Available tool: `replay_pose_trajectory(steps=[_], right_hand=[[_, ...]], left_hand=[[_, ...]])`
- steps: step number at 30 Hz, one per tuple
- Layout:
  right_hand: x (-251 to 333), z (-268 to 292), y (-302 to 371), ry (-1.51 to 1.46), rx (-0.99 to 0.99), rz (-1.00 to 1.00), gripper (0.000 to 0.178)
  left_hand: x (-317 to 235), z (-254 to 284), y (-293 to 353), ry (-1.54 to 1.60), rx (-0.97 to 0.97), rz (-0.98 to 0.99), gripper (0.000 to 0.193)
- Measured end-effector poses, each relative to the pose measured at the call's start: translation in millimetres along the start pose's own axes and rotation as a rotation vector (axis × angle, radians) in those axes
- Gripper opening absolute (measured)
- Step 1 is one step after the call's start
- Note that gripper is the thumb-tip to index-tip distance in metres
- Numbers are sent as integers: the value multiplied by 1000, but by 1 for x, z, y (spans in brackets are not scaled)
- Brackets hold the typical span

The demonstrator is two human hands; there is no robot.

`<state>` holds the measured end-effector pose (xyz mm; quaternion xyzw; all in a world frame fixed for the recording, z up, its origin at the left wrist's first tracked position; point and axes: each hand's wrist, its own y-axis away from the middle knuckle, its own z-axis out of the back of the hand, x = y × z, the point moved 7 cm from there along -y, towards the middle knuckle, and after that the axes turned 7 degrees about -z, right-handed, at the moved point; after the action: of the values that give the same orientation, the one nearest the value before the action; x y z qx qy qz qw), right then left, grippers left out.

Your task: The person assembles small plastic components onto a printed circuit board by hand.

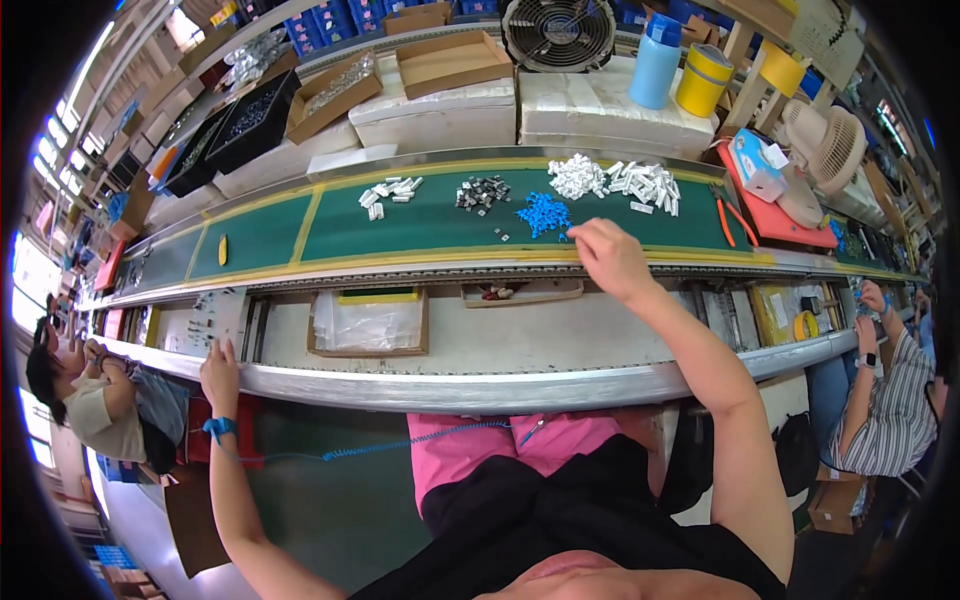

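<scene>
My right hand (610, 258) reaches over the green belt (400, 232), its fingers curled and pinched together at the near right edge of a pile of small blue plastic parts (545, 214). What the fingertips hold, if anything, is too small to make out. My left hand (219, 378) wears a blue wrist strap (218, 428) with a coiled cord. Its fingers stretch out over the silver front rail, just short of small metal pieces (202, 325) on the lower shelf. Behind the blue pile lie white plastic pieces (577, 176), and left of it small dark metal parts (482, 193).
More white pieces (392, 192) lie farther left, beyond them a yellow cutter (222, 250). Orange-handled pliers (728, 218) lie at the right. A carton with plastic bags (368, 322) sits beneath the belt. A fan (558, 35) and blue bottle (655, 62) stand behind. Co-workers sit on both sides.
</scene>
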<state>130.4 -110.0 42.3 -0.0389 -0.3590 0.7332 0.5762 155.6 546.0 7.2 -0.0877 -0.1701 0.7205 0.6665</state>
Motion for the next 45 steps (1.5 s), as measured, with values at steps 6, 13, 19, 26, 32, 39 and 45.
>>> replay_pose_trajectory(steps=[6, 13, 19, 26, 32, 39, 45], right_hand=[[-35, -12, -2, 166, 88, -57, 14], [-23, -23, -8, 323, 161, 161, 6], [-17, -33, -15, 422, 239, 257, 3], [-60, -4, -20, -5, 234, -165, 8], [-90, 13, -1, -366, 86, -307, 13], [-109, 21, 22, -463, -2, -410, 9], [-104, 24, 25, -476, 56, -434, 11]], left_hand=[[-130, 53, 50, 73, -62, -271, 35], [-266, 106, 96, 368, -55, -667, 24], [-375, 133, 127, 608, 12, -1027, 24], [-492, 162, 111, 937, -116, -1321, 20], [-525, 130, 17, 809, -253, -972, 11], [-544, 77, -5, 562, -79, -953, 18], [-551, 72, -7, 510, -80, -973, 17]])
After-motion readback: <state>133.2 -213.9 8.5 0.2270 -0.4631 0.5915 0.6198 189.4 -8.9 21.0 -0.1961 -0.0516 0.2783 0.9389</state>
